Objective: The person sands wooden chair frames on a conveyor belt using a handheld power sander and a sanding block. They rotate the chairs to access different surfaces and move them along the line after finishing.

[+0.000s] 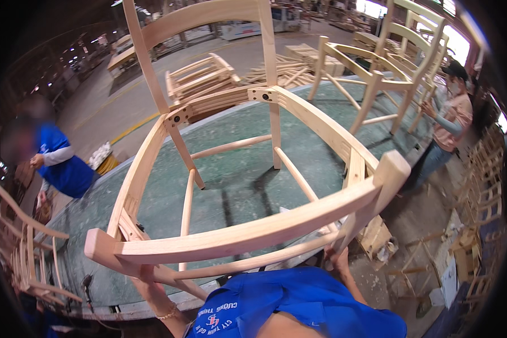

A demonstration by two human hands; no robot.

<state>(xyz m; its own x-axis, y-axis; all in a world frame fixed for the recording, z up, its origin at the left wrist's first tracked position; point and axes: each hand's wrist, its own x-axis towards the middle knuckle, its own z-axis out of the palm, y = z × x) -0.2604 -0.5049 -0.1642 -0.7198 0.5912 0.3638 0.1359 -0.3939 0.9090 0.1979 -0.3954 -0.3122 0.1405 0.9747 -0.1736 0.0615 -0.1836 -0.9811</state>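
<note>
A bare wooden chair frame [248,235] with no seat stands in front of me, its backrest on the far side. Round rungs join its legs, and corner blocks with dark bolts sit inside the seat rails. My left hand [146,275] is closed round the near left leg, just under the seat rail; the leg partly hides its fingers. Low on the near right leg, my right hand [337,257] grips the frame, with most of its fingers behind the wood. Under the chair is a green-topped worktable [239,197].
More chair frames [372,84] stand at the table's far right, by a person in a pink top [459,115]. A person in blue [67,158] is at the left, near another chair frame [28,242]. Stacked wooden parts [200,79] lie beyond the table.
</note>
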